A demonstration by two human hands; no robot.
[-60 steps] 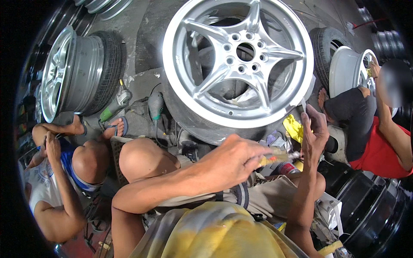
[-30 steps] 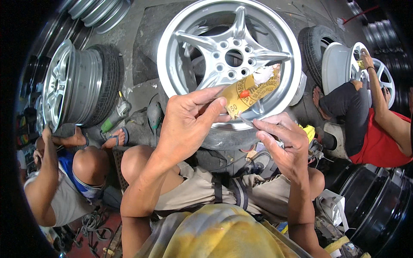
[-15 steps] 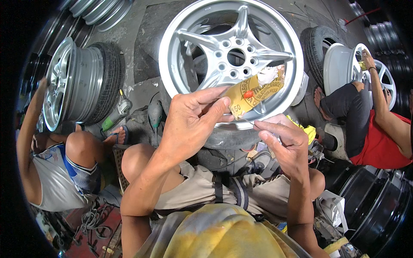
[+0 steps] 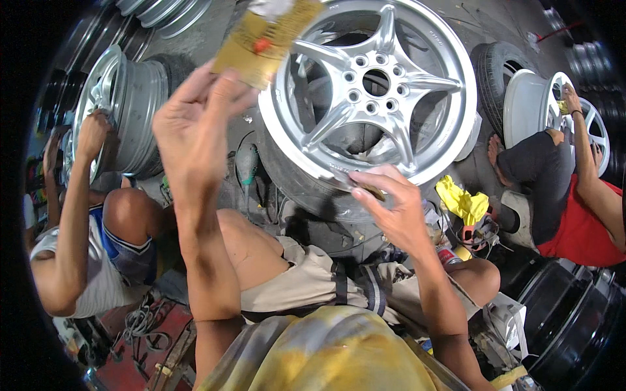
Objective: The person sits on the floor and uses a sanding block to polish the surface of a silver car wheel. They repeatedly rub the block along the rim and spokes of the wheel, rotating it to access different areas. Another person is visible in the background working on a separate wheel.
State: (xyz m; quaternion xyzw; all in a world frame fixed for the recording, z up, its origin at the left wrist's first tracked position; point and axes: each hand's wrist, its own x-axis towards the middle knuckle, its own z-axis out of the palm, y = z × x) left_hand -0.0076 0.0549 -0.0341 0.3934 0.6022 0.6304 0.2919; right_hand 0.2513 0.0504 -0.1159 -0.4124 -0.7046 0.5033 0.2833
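Observation:
My left hand (image 4: 195, 130) is raised at the upper left. Its thumb and fingers pinch a yellow-brown piece of sandpaper (image 4: 244, 60), which carries a white paste smear and a small orange-red blob. A silver five-spoke alloy wheel (image 4: 427, 84) lies face up before me, on top of a tyre (image 4: 293, 186). At the wheel's near lip is my right hand (image 4: 398, 208), its thumb and fingers closed on a small thin flat piece (image 4: 372, 189). The piece's dark tip is at or very close to the lip; blur hides its exact kind and whether it touches.
A green-and-dark power tool (image 4: 247, 163) lies left of the wheel. Crumpled yellow cloth or plastic (image 4: 463, 200) is at the right. People work on wheels at both sides: a silver rim (image 4: 140, 104) on the left, another (image 4: 525, 98) on the right. Black rims (image 4: 554, 313) are at lower right.
My left hand has carried the sandpaper up and left, away from over the wheel. My right hand has moved slightly left to the near lip. The wheel appears shifted right in view.

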